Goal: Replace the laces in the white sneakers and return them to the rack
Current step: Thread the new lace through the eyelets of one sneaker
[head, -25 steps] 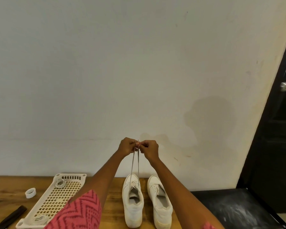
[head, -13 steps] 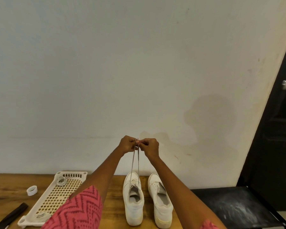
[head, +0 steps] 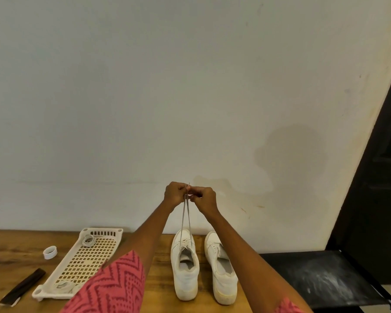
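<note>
**Still evening the lace ends above the left-hand sneaker**

Barely anything has shifted over the last second: the lace point(head: 186, 219) runs taut in two strands from the left-hand sneaker point(head: 184, 265) up to where both hands meet, as before. The left hand point(head: 175, 193) and right hand point(head: 203, 198) each pinch a lace end with curled fingers, knuckles nearly touching. That suggests the ends are being matched for length, so lacing of this shoe has only begun. The other sneaker point(head: 221, 267) stands just beside it on the wooden table point(head: 14, 247), apparently laced. Further left lie a perforated tray point(head: 81, 265) holding a coiled lace point(head: 89, 240), a white ring point(head: 50, 252) and a dark strip point(head: 23, 286). Nothing blocks the hands; no rack is visible.
</note>
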The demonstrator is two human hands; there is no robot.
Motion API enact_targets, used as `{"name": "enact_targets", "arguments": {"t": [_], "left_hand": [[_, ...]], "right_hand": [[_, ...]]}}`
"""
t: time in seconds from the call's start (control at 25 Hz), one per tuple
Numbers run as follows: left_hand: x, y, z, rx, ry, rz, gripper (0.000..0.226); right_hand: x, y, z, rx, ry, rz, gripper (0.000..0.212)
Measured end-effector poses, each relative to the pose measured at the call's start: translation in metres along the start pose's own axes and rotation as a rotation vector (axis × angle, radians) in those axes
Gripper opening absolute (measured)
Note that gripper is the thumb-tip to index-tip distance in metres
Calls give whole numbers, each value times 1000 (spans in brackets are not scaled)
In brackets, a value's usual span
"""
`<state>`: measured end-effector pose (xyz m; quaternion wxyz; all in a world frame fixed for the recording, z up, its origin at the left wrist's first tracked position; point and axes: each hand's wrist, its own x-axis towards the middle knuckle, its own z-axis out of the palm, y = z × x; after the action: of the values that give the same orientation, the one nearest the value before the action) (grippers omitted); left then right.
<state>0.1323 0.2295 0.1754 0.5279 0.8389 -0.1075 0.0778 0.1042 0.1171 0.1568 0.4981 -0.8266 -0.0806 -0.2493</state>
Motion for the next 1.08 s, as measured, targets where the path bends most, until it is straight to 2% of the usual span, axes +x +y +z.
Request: {"name": "enact_targets", "arguments": {"t": [0.12, 0.2, 0.28, 0.36, 0.44, 0.56, 0.72, 0.96, 1.08], "left_hand": [[-2, -3, 5, 52, 48, 10, 25], [-4, -2, 8, -33, 46, -7, 27], [-3, -1, 8, -100, 40, -7, 27], [1, -2, 9, -146, 27, -9, 27], [5, -3, 10, -140, 19, -12, 28], [10, -4, 12, -123, 18, 4, 29], [18, -1, 16, -223, 45, -23, 29], [24, 16, 14, -299, 44, -83, 36], [23, 22, 13, -370, -24, -130, 31]], "right_hand": [[-18, 13, 8, 99, 131, 59, 20], [-36, 38, 17, 43, 201, 184, 13], [-62, 70, 27, -174, 54, 344, 12], [-93, 99, 43, -393, -144, 458, 20], [-114, 115, 59, -483, -232, 522, 28], [-117, 118, 68, -646, -296, 482, 28], [-117, 119, 75, -724, -372, 445, 38], [-121, 123, 81, -760, -366, 442, 43], [-123, 124, 86, -764, -364, 428, 42]]}}
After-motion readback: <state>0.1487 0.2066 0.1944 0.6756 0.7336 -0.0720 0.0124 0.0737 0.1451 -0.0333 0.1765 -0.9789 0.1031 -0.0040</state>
